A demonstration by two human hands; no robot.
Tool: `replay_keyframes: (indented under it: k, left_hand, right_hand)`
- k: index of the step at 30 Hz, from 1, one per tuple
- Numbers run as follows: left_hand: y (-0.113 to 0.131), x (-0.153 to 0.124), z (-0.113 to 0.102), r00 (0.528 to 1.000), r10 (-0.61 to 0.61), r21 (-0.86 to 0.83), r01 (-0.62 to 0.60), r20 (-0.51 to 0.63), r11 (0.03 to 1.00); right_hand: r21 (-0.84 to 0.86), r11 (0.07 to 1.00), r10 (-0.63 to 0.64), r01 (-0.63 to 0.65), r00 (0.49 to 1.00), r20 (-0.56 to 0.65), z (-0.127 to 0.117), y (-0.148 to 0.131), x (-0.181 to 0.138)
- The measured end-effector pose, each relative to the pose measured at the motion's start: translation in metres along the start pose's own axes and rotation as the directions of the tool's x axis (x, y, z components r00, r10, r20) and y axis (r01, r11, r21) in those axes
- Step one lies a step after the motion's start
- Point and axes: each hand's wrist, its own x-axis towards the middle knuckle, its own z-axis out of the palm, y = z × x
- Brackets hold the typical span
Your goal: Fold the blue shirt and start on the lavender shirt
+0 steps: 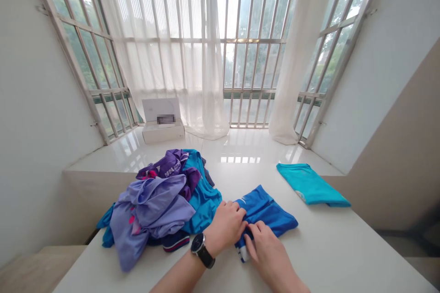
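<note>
"Head view: where is the blue garment (271, 213)?"

"On the white bench (326, 252), folded fairly flat, both hands at its near left side. A small white mark (242, 199) shows toward its far left corner."

"How is the grip?"

"The left hand (231, 222), a black watch (197, 243) on its wrist, has its fingers curled down over the left edge. The right hand (265, 247) is just beside it, thumb and forefinger at the near edge. The fingertips partly hide one another, so I can't tell whether either has the cloth pinched or only pressed."

"What lies to the left?"

"A loose heap of clothes (165, 206): a lavender top (147, 210) in front, a purple top (172, 165) behind it, and a bright blue top (206, 206) on the side nearest the left hand. A dark striped edge (176, 242) pokes out underneath."

"And to the right?"

"A turquoise garment (311, 187), neatly folded, lying on the same bench, well apart from the heap. Beyond the bench, a white box (163, 134) stands with its lid up on the window ledge (249, 146), beside a sheer curtain (202, 78)."
</note>
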Motion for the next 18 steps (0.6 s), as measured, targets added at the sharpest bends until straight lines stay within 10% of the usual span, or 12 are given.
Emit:
replay_keyframes:
  k: [10, 18]
  left_hand:
    - [-0.02, 0.017, 0.022, 0.99, 0.104, -0.06, -0.11, -0.099, 0.992]
    - [-0.022, 0.015, 0.007, 0.974, -0.213, -0.102, 0.206, -0.07, 0.973]
  right_hand:
    - [0.0, 0.993, -0.12, 0.121, 0.986, 0.115, -0.012, 0.074, 0.056]
    - [-0.102, 0.995, 0.022, 0.007, 0.958, 0.287, 0.005, 0.077, 0.053]
